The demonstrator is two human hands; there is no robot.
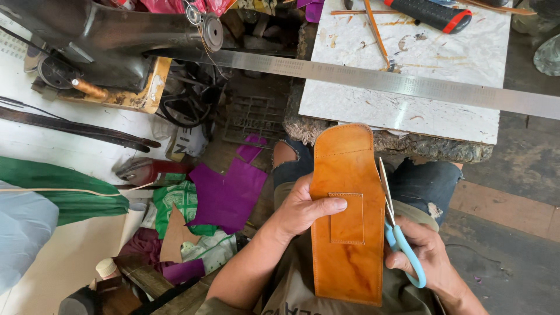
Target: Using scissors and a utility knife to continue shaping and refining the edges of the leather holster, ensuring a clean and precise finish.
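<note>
Left hand (300,210) grips tan stitched leather pouch (347,216) centre frame; right hand (429,256) fingers closed on blue-handled scissors (396,227) at pouch's right edge. Risk: blade slips, nicks stitching.

Left hand (300,210) holds a tan leather pouch (347,216); right hand (429,256) works blue-handled scissors (396,227) along its edge
</note>
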